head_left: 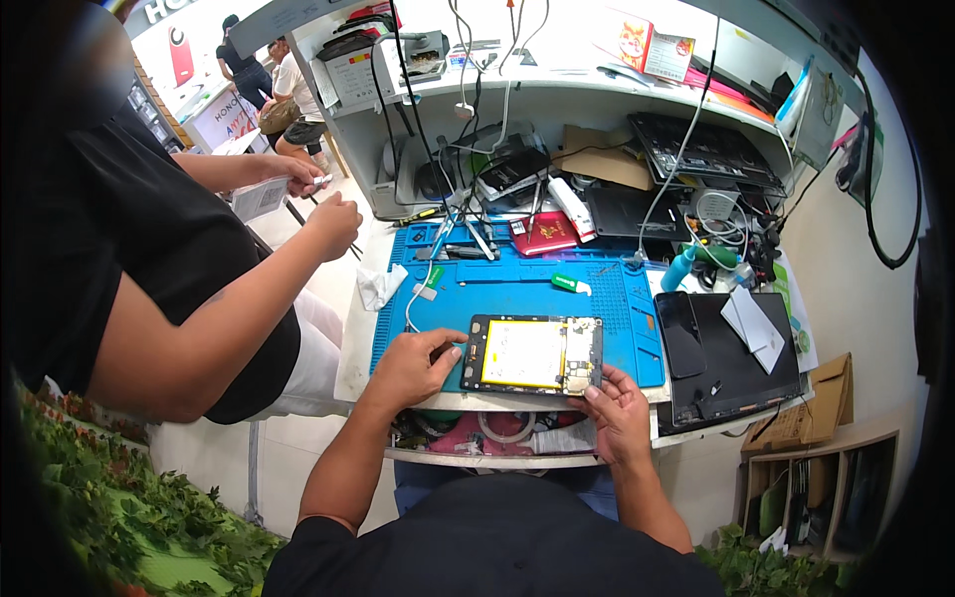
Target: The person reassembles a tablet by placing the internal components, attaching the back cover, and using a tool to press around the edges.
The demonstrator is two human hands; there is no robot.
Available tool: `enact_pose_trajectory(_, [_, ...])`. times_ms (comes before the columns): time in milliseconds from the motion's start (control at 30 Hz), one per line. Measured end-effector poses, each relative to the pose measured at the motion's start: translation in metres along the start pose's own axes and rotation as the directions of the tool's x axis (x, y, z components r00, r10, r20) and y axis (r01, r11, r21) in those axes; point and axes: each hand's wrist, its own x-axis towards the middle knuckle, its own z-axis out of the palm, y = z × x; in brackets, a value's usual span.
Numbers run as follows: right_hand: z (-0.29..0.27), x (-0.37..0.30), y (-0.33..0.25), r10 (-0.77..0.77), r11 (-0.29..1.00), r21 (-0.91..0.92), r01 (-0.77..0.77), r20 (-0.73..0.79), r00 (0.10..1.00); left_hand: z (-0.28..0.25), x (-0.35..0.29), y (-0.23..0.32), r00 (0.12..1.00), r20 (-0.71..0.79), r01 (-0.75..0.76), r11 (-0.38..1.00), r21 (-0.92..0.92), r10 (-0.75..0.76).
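A cluttered white surface (354, 363) carries a blue mat (517, 298), with a flat black panel (766, 398) at three o'clock to the tablet (537, 343); the tablet sits over the near part of the mat, its back off, showing a white battery (517, 363) edged in yellow, and, at its three o'clock end, a board (579, 373) with pale metal pieces; whether it rests on the mat or is tipped up a little, I cannot tell.

To handle the tablet well, it seems best to keep it low and level over the mat, bear only on its black rim, and leave battery and board free of pressure; light fingers should do, since the bare insides look easy to bend or scratch.

The right grip (619, 416), at four o'clock, is narrow and holds the tablet's near corner, thumb on top beside the board and fingers around the edge; the left grip (413, 370), at nine o'clock, has thumb and forefinger close together by the opposite end, but I cannot tell whether they touch the rim or pinch anything.

Beyond, a red booklet (545, 237) lies at twelve o'clock; a small green-and-white piece (570, 285) lies at one o'clock.
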Motion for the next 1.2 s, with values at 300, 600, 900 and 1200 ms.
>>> enact_pose_trajectory(300, [-0.011, 0.002, -0.015, 0.036, 0.985, 0.163, -0.053, 0.106, 0.994, 0.014, 0.009, -0.024, 0.960, 0.193, 0.281, 0.680, -0.677, -0.204])
enact_pose_trajectory(600, [-0.004, 0.000, -0.011, -0.013, 0.944, 0.325, -0.057, 0.210, 0.978, 0.040, -0.003, -0.016, 0.964, 0.212, 0.249, 0.261, -0.933, -0.163])
enact_pose_trajectory(900, [0.019, 0.002, 0.015, -0.008, 0.983, 0.181, -0.038, 0.250, 0.968, 0.059, -0.028, 0.007, 0.968, 0.177, 0.218, 0.241, -0.946, -0.181])
enact_pose_trajectory(1200, [0.017, -0.010, 0.014, 0.026, 0.986, 0.151, -0.065, 0.244, 0.969, 0.044, -0.025, 0.009, 0.961, 0.233, 0.258, 0.186, -0.948, -0.150])
